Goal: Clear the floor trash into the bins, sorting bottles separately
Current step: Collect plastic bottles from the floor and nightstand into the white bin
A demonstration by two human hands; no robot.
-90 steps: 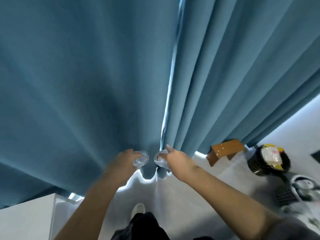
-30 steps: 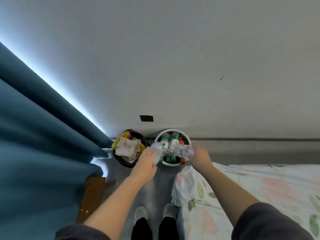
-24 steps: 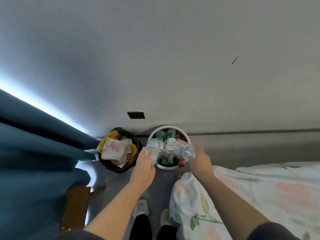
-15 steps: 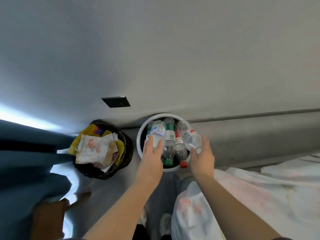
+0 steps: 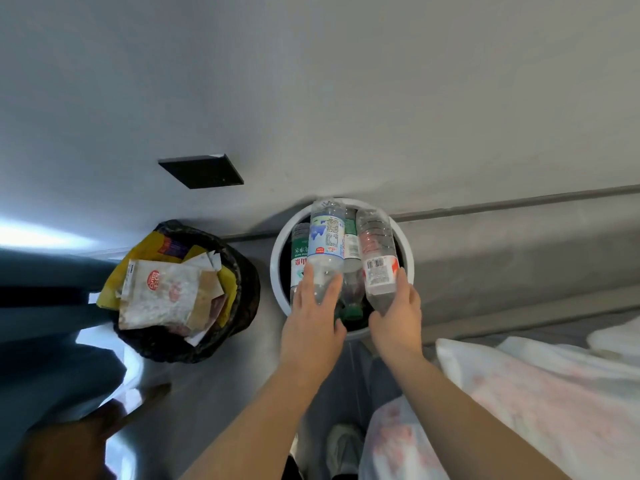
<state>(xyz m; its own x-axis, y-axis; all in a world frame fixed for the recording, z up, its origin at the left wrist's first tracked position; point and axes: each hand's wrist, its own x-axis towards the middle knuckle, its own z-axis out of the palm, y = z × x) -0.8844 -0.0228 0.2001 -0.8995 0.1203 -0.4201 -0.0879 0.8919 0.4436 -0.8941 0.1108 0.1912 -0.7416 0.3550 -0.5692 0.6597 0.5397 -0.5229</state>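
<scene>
White bin (image 5: 276, 271), green-label bottles (image 5: 298, 261) inside
Left hand (image 5: 311, 327) grips blue-label bottle (image 5: 325, 244); right hand (image 5: 398, 323) grips red-label bottle (image 5: 377, 261).

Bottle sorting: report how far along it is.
Done: wrappers fill the black bin, several bottles lie in the white bin. In hand: left hand grips the blue-label bottle, right hand the red-label bottle, both over the white bin. Left: drop both; other floor trash not visible.

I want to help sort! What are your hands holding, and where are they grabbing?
Left hand grips the blue-labelled bottle, right hand the red-labelled bottle, each by its near end, below the label, over the white bin.
</scene>
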